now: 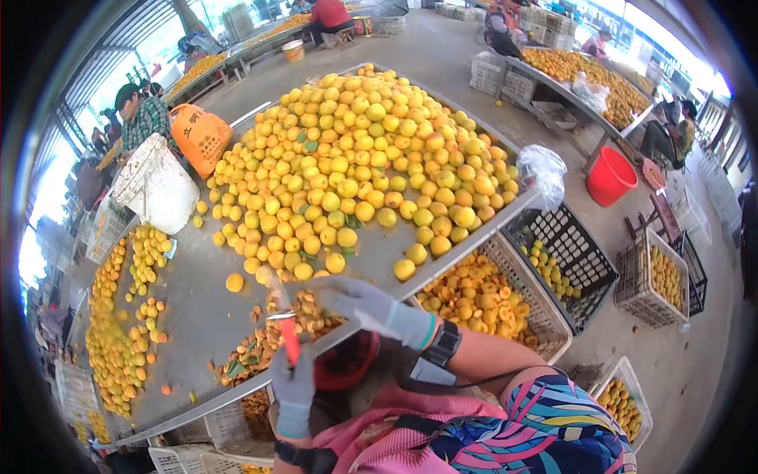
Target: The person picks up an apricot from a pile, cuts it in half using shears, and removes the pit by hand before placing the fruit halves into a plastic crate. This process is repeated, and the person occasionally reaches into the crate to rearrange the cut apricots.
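Note:
My left hand [294, 389], in a grey glove, is closed around the red handle of a knife [290, 336]. Its blade points up over the metal table and is smeared by motion. My right hand [359, 302], also gloved, reaches across the table edge close to the blade. Its fingertips are blurred, so I cannot make out whether they hold anything. Just beyond both hands lies a large heap of whole apricots [355, 150]. Beneath the blade is a pile of apricot pits and scraps [260, 345].
Halved apricots [474, 300] fill a crate below the table edge, beside a black crate [584, 268]. A white bucket [162, 186] and an orange sack [200, 138] stand at the far left edge. A red bucket [611, 177] is on the floor. Other people sit at surrounding tables.

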Tool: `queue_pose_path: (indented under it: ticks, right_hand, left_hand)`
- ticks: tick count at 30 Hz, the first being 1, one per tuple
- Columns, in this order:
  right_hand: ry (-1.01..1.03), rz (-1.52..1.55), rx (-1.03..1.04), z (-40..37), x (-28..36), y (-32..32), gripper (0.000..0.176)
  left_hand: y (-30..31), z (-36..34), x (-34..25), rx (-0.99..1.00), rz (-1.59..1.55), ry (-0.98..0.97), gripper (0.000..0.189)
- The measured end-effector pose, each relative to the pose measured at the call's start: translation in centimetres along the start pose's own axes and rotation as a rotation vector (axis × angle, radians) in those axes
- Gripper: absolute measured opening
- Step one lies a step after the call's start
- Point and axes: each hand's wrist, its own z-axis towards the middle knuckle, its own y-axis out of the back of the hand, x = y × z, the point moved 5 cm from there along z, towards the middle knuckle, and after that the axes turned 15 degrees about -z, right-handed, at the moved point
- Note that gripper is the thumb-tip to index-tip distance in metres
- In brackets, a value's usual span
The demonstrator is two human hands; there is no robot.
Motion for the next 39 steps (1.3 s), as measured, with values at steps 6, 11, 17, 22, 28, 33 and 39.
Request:
queue_pose_path:
  ticks: [6, 11, 17, 22, 28, 33, 39]
  right_hand:
    - [0.026, -0.378, -0.259, 10.2, -3.3, 12.0, 0.048]
    - [-0.231, -0.322, -0.346, 17.9, -4.7, 17.2, 0.047]
    - [-0.142, -0.553, -0.478, 25.4, -6.2, 21.1, 0.046]
    - [-0.188, -0.93, -0.512, 31.0, -5.2, 22.2, 0.047]
    - [-0.134, -1.759, -0.522, 35.4, -6.2, 21.7, 0.046]
    - [-0.347, -1.697, -0.463, 37.9, -4.9, 22.0, 0.06]
    - [-0.532, -1.719, -0.329, 38.0, -4.5, 22.3, 0.061]
  left_hand:
    - [11.0, 0.6, 11.2, -0.524, 0.007, 0.183, 0.025]
    - [13.1, 0.5, 14.3, -0.703, 0.048, 0.028, 0.033]
    - [12.7, 1.5, 12.2, -0.779, 0.027, 0.15, 0.032]
    - [11.5, 2.4, 11.1, -0.745, 0.29, 0.017, 0.028]
    - [10.9, 1.8, 12.0, -0.418, 0.717, 0.637, 0.044]
    - [12.8, 2.5, 11.0, -0.603, 0.421, 0.713, 0.041]
    - [14.5, 1.5, 11.3, -0.759, 0.078, 0.495, 0.035]
